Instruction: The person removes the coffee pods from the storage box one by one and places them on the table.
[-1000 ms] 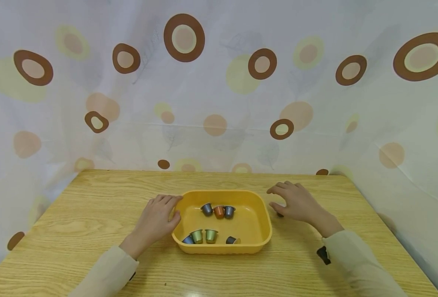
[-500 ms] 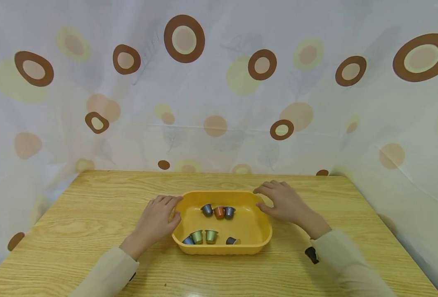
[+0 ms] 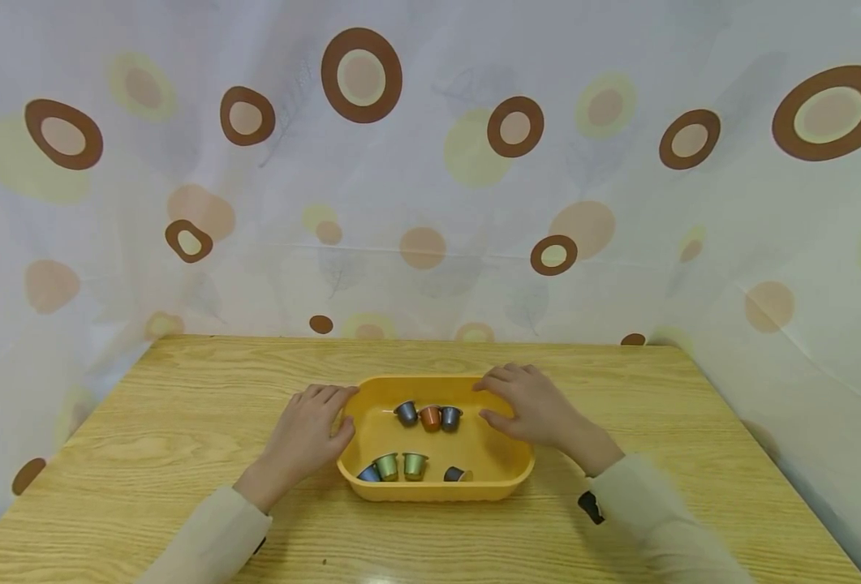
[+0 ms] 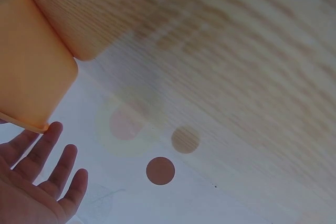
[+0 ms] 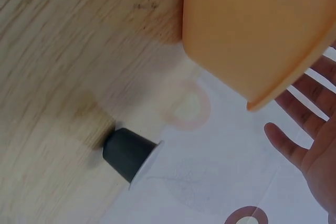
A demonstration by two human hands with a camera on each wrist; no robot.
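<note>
A yellow plastic tray [image 3: 437, 490] stands on the table with several coffee capsules inside. At its back lie an orange capsule [image 3: 430, 418] and two grey ones; along the front are a blue one [image 3: 369, 474], two green ones [image 3: 415, 465] and a dark one [image 3: 457, 474]. My left hand [image 3: 306, 426] rests at the tray's left rim, fingertips touching it, fingers loosely extended. Over the tray's right side hovers my right hand [image 3: 535, 410], fingers and thumb spread apart with nothing between them. In the right wrist view, a black capsule [image 5: 129, 154] lies on its side outside the tray.
The wooden table [image 3: 204, 405] extends around the tray. A white curtain [image 3: 430, 308] with brown and yellow circles encloses its back and sides. In the head view, the black capsule outside the tray is hidden by my right arm.
My right hand has moved left, from beside the tray to over its right side. The left hand, tray and visible capsules have stayed put.
</note>
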